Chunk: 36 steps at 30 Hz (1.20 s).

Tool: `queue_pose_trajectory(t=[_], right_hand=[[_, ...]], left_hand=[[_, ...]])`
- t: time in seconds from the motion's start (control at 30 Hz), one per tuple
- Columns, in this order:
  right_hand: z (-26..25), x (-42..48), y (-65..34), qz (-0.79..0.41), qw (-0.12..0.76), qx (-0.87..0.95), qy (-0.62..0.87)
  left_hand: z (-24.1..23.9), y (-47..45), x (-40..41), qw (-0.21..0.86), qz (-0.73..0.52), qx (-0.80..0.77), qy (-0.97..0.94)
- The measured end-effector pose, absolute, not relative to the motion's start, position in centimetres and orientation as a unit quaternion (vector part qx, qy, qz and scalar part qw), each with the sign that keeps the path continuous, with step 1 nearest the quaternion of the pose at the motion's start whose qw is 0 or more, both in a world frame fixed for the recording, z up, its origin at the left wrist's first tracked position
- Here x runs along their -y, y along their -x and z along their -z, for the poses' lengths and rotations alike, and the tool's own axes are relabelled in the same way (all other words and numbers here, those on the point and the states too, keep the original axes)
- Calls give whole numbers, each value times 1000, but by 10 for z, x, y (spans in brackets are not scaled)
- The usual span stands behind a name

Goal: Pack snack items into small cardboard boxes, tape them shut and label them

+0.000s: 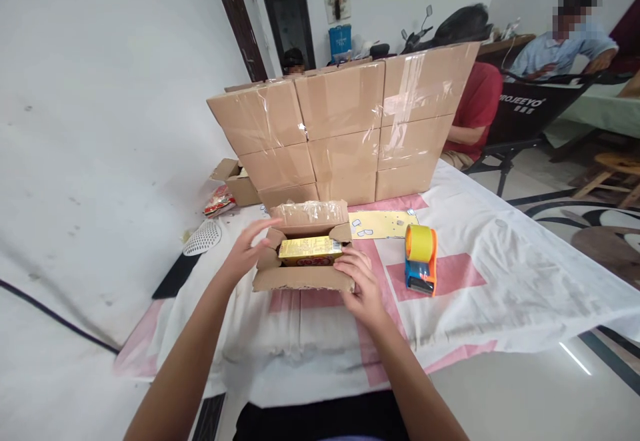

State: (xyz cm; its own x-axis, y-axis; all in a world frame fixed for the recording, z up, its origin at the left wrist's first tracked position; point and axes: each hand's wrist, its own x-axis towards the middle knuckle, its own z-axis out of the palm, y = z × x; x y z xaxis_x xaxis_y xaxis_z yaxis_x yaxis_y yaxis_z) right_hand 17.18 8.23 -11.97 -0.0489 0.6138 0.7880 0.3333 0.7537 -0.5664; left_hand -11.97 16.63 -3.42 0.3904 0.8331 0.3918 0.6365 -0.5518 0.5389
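Observation:
An open cardboard box (303, 278) stands in front of me on the table with its flaps folded outward. Inside it lies a yellow printed carton (305, 248). My right hand (364, 284) grips the box's right front corner, its fingers over the edge beside the yellow carton's end and the thumb on the outside. My left hand (247, 249) is at the left flap with fingers stretched out and apart; whether the fingertips touch the flap I cannot tell. To the right lies an orange and blue tape dispenser (421, 271) with a yellow roll.
Behind the box rises a stack of taped cardboard boxes (345, 128). A yellow strip (383, 224) lies near the stack. At the left are a small open carton (240, 184), a red packet (219, 201) and a white perforated object (203, 238). Other people sit beyond the table.

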Motion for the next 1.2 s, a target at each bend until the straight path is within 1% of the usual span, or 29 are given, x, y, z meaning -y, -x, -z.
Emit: queue_pose_trajectory(t=[0.07, 0.1, 0.2, 0.3, 0.43, 0.5, 0.57, 0.67, 0.8, 0.97, 1.07, 1.2], right_hand=[[117, -83, -171, -130, 614, 701, 338], [116, -84, -170, -137, 619, 693, 344], [110, -88, -167, -142, 623, 663, 390], [103, -94, -165, -149, 618, 628, 450], [92, -114, -174, -178, 606, 613, 474], [88, -131, -181, -229, 592, 614, 470], [86, -152, -188, -302, 578, 610, 449], [89, -178, -192, -373, 591, 601, 387], [100, -189, -189, -357, 631, 600, 339], [104, -180, -188, -375, 632, 589, 337], [101, -178, -187, -392, 646, 575, 313], [101, -180, -184, -401, 663, 551, 309]], left_hand=[[54, 135, -160, 159, -408, -449, -779], [66, 140, -156, 168, -426, -446, -769], [97, 145, -145, 185, -417, -436, -776], [107, 136, -139, 149, -406, -456, -778], [92, 118, -138, 141, -427, -504, -738], [82, 112, -137, 123, -421, -500, -747], [76, 108, -137, 79, -399, -483, -775], [75, 107, -136, 37, -368, -471, -801], [81, 112, -135, 36, -346, -460, -817], [77, 114, -135, 31, -322, -488, -811], [64, 117, -142, 44, -253, -505, -824], [37, 123, -162, 47, -139, -460, -876]])
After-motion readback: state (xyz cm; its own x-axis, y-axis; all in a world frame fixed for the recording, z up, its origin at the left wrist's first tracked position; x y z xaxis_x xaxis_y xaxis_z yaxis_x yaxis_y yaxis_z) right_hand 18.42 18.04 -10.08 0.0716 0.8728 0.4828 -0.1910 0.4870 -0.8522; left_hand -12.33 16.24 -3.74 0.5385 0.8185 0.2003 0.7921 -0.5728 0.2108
